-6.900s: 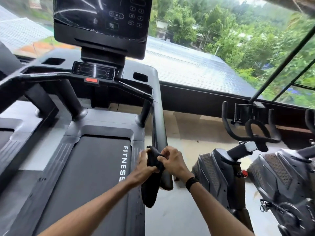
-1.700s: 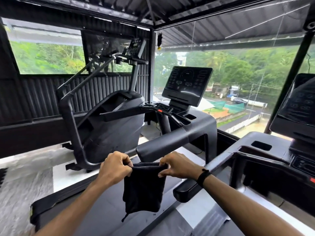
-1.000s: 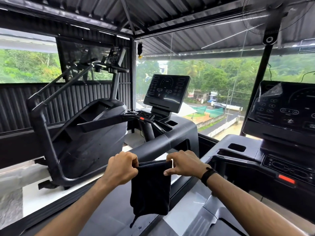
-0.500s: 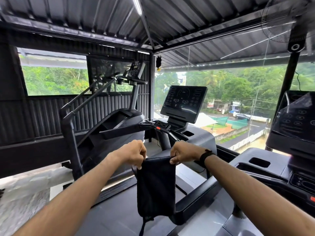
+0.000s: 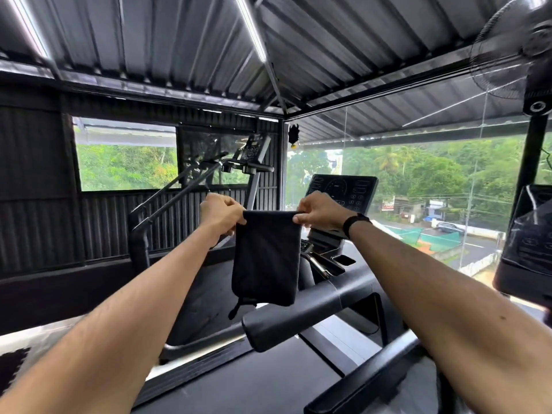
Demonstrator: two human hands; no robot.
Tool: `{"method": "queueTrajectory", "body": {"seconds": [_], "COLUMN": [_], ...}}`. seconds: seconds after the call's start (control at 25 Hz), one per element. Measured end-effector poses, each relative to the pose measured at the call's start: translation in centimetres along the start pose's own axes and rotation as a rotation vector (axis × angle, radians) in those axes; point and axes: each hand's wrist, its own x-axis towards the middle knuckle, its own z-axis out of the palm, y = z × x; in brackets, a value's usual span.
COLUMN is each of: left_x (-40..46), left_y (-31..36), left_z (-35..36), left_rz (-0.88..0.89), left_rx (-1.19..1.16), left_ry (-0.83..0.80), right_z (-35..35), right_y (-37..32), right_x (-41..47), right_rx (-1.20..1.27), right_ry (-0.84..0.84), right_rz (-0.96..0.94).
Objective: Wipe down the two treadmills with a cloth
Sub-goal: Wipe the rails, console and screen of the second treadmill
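A black cloth (image 5: pixel 265 258) hangs folded in front of me at arm's length. My left hand (image 5: pixel 219 213) pinches its upper left corner and my right hand (image 5: pixel 318 212), with a black wristband, pinches the upper right corner, stretching the top edge taut. Behind the cloth stands the far treadmill, with its dark console screen (image 5: pixel 343 192) and a thick black side handrail (image 5: pixel 310 312) below the cloth. The near treadmill's console (image 5: pixel 528 240) fills the right edge, and its handrail (image 5: pixel 367 380) crosses the lower right.
A black stair-climber machine (image 5: pixel 191 186) stands left of the far treadmill against the corrugated wall. Glass windows run behind the consoles. A wall fan (image 5: pixel 519 46) hangs at the upper right. Pale floor (image 5: pixel 38 336) shows at lower left.
Both hands have lifted the cloth higher, from waist level to in front of the far console, keeping its top edge stretched. The view has tilted upward toward the roof.
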Motion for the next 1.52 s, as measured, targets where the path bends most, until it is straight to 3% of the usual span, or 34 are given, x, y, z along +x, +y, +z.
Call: {"method": "queueTrajectory", "body": {"seconds": [0.08, 0.2, 0.28, 0.44, 0.56, 0.6, 0.68, 0.76, 0.84, 0.96, 1.08, 1.24, 1.52], "left_x": [0.5, 0.7, 0.5, 0.2, 0.9, 1.0, 0.3, -0.8, -1.6, -1.6, -1.8, -1.8, -2.8], "left_y": [0.9, 1.1, 0.8, 1.5, 3.4, 3.7, 3.0, 0.1, -2.2, -2.8, -1.8, -2.2, -6.0], "left_z": [0.2, 0.3, 0.2, -1.1, -2.5, -2.8, -2.6, -1.3, -0.6, -1.6, -3.8, -5.5, -8.4], "left_rz": [-0.048, -0.051, -0.042, 0.0, 0.067, 0.091, 0.003, -0.177, -0.262, -0.349, -0.317, -0.271, -0.177], "left_rx": [-0.205, -0.392, -0.401, -0.281, -0.483, -0.539, -0.438, -0.247, -0.191, -0.326, -0.428, -0.41, -0.253], "left_ry": [0.088, 0.07, 0.025, -0.145, -0.1, -0.151, -0.347, -0.349, -0.242, -0.169, -0.175, -0.117, -0.164], "right_z": [-0.5, -0.4, 0.0, -1.6, -3.6, -3.9, -3.2, -0.4, 2.1, 4.0, 4.0, 4.6, 8.3], "right_y": [-0.5, -1.3, -1.6, -2.1, -4.0, -4.8, -6.0, -6.1, -6.0, -6.5, -7.8, -8.6, -9.4], "right_x": [0.7, 0.7, 0.0, -2.2, -1.2, -1.0, -1.3, -2.2, -2.6, -1.6, -0.8, -1.0, -0.2], "right_rx": [0.092, 0.309, 0.491, 0.674, 0.791, 0.836, 0.78, 0.699, 0.691, 0.781, 0.915, 0.98, 0.73], "right_ry": [0.135, 0.303, 0.29, 0.083, 0.194, 0.193, -0.011, -0.177, -0.151, 0.007, 0.067, -0.013, -0.182], "right_rz": [0.008, 0.011, 0.046, 0.066, 0.111, 0.133, 0.175, 0.216, 0.28, 0.383, 0.401, 0.303, 0.105]}}
